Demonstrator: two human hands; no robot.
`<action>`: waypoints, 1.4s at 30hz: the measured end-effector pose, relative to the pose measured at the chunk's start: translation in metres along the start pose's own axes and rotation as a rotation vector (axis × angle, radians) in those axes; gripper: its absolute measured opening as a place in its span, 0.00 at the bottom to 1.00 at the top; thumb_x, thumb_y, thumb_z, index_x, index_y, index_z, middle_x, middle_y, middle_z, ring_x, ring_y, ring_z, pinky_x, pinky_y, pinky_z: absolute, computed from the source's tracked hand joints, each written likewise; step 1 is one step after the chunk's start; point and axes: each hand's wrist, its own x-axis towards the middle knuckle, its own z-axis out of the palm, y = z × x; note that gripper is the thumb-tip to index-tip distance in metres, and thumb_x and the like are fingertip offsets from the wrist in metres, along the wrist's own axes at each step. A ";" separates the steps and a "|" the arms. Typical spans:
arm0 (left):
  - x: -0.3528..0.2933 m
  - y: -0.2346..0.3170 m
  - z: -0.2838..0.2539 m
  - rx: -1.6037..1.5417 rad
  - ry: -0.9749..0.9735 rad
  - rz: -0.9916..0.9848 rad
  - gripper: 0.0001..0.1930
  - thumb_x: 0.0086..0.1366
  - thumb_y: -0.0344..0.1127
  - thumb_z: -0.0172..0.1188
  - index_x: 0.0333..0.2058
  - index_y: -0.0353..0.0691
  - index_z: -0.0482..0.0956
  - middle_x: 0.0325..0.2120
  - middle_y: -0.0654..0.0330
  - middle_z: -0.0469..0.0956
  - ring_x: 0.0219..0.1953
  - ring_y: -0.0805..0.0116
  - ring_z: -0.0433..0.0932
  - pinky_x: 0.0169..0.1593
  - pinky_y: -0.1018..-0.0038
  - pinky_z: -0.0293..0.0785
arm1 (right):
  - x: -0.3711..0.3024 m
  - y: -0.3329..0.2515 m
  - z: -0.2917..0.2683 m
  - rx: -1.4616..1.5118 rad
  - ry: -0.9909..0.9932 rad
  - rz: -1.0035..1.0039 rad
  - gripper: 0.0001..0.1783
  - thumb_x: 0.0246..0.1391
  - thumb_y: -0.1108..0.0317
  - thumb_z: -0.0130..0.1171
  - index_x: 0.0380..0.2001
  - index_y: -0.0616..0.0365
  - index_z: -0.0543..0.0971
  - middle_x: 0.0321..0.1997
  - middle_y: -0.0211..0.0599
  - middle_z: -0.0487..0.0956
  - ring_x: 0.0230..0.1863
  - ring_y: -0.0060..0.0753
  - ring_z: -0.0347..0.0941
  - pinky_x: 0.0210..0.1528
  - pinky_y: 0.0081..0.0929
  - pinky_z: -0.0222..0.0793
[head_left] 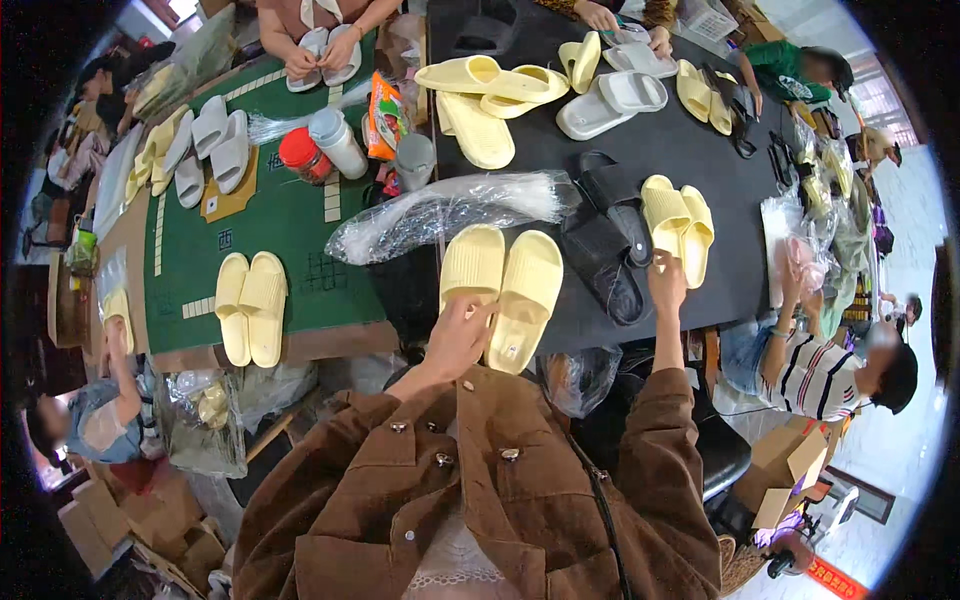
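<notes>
My left hand (457, 338) is closed on the heel end of a pale yellow slide slipper (472, 262) at the near table edge. Its matching slipper (528, 285) lies close against it on the right, toe pointing away from me. Farther right, my right hand (668, 280) pinches the heel of a smaller yellow slipper (664, 215); the other small yellow slipper (697, 235) stands beside it. Black slippers (602, 262) lie between the two yellow pairs. Beyond my left hand stretches a bundle of clear plastic strips (450, 215) in a bag.
Another yellow pair (250, 305) rests on the green mat (300, 230) at left, with grey slippers (220, 145) beyond. A red-lidded jar (305, 155) and bottle (338, 143) stand mid-table. More yellow slippers (475, 125) lie at the back. Co-workers sit around the table.
</notes>
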 end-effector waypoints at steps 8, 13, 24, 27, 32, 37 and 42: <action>0.011 -0.015 0.038 0.217 -0.051 -0.027 0.26 0.56 0.38 0.58 0.54 0.44 0.67 0.43 0.50 0.66 0.50 0.51 0.63 0.48 0.58 0.63 | 0.026 -0.066 0.040 0.009 -0.084 -0.086 0.33 0.43 0.77 0.50 0.55 0.36 0.71 0.57 0.34 0.66 0.50 0.47 0.71 0.48 0.42 0.71; -0.019 -0.023 0.026 0.171 0.229 -0.057 0.15 0.54 0.33 0.57 0.41 0.37 0.76 0.34 0.53 0.70 0.41 0.55 0.69 0.43 0.63 0.66 | 0.030 -0.068 0.048 0.096 -0.038 -0.127 0.33 0.44 0.82 0.44 0.51 0.33 0.76 0.54 0.32 0.68 0.53 0.42 0.70 0.49 0.39 0.70; -0.128 -0.101 -0.075 0.121 0.742 -0.655 0.11 0.63 0.29 0.48 0.33 0.26 0.75 0.39 0.46 0.72 0.38 0.52 0.73 0.40 0.64 0.68 | 0.015 -0.061 0.045 0.085 0.004 -0.256 0.31 0.40 0.81 0.44 0.48 0.43 0.76 0.47 0.37 0.73 0.49 0.48 0.70 0.47 0.41 0.68; -0.137 -0.140 -0.091 0.236 0.671 -0.715 0.09 0.59 0.28 0.49 0.30 0.26 0.74 0.34 0.43 0.71 0.37 0.46 0.71 0.40 0.61 0.67 | -0.012 -0.059 0.041 0.071 -0.077 -0.179 0.31 0.40 0.81 0.44 0.49 0.45 0.76 0.46 0.40 0.73 0.48 0.50 0.70 0.48 0.43 0.67; -0.140 -0.198 -0.064 0.099 0.597 -0.765 0.10 0.58 0.29 0.51 0.29 0.25 0.73 0.33 0.40 0.70 0.39 0.43 0.69 0.44 0.58 0.65 | -0.084 -0.079 0.024 0.137 -0.128 -0.054 0.31 0.42 0.80 0.44 0.50 0.43 0.76 0.45 0.44 0.72 0.48 0.53 0.70 0.48 0.44 0.67; -0.156 -0.288 -0.056 0.226 0.542 -0.741 0.12 0.57 0.31 0.52 0.34 0.24 0.73 0.39 0.36 0.68 0.42 0.39 0.69 0.49 0.56 0.65 | -0.109 -0.083 0.016 0.295 -0.169 -0.142 0.30 0.39 0.83 0.46 0.50 0.56 0.74 0.48 0.46 0.71 0.52 0.51 0.67 0.54 0.39 0.63; -0.194 -0.371 -0.140 0.493 0.543 -0.815 0.18 0.55 0.33 0.56 0.41 0.27 0.71 0.43 0.36 0.69 0.49 0.38 0.63 0.55 0.52 0.60 | -0.092 -0.109 0.022 0.459 -0.066 -0.199 0.30 0.36 0.85 0.50 0.50 0.69 0.70 0.52 0.54 0.69 0.56 0.54 0.64 0.59 0.37 0.60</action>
